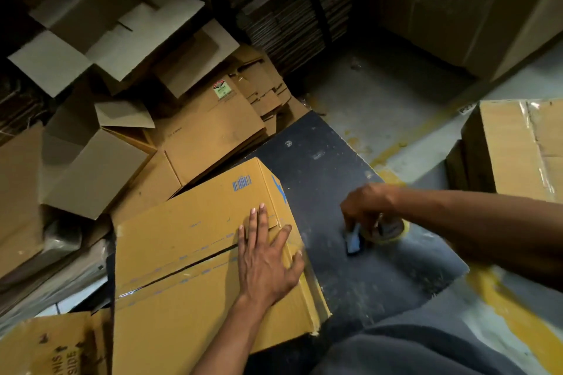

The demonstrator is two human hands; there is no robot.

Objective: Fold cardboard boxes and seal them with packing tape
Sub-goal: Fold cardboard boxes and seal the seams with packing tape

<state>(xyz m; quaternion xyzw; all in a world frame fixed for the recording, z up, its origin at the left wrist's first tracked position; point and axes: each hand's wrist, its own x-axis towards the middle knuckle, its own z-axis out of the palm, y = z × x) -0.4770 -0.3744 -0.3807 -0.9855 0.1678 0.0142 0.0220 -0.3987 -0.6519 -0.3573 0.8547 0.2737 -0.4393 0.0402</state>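
One flat-topped corrugated cardboard box (195, 256)

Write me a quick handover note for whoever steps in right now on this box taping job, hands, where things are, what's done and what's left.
Left hand: flat, fingers spread, pressing the closed flaps of the cardboard box near its right edge.
Right hand: gripping the tape dispenser, which sits on the black board right of the box.
Done: flaps folded shut; the centre seam shows an open gap, no fresh tape visible over it.
Left: bring the dispenser to the seam, tape along it, then start on the flat cartons behind.
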